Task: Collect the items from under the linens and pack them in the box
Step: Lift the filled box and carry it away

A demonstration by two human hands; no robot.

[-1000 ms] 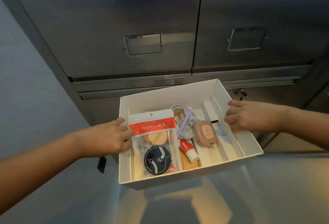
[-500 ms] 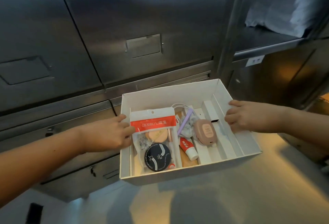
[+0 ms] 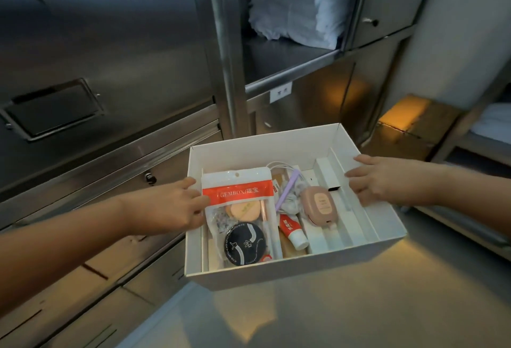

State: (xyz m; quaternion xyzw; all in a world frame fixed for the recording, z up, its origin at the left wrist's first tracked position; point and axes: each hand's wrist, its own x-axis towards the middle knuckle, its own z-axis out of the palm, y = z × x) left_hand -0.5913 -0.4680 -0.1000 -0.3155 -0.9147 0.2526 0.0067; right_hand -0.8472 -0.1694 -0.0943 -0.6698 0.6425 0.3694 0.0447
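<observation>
The white box (image 3: 290, 273) is held off any surface. The left hand (image 3: 171, 209) grips its left wall and the right hand (image 3: 387, 181) its right wall, fingers curled over the rim, and inside lie a red-banded packet (image 3: 237, 195), a black compact (image 3: 243, 245), a tube (image 3: 293, 233) and a pink case (image 3: 318, 205). Beyond, folded white linens (image 3: 293, 10) sit on an open cabinet shelf (image 3: 276, 62), well apart from the box. Assessment: packing looks well advanced, and the next move calls for setting the box down level, freeing a hand to check beneath the linens.

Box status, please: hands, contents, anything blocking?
Left hand, right hand grip white box sides. Pouch, tube, pink case inside. Nothing seen blocking.
</observation>
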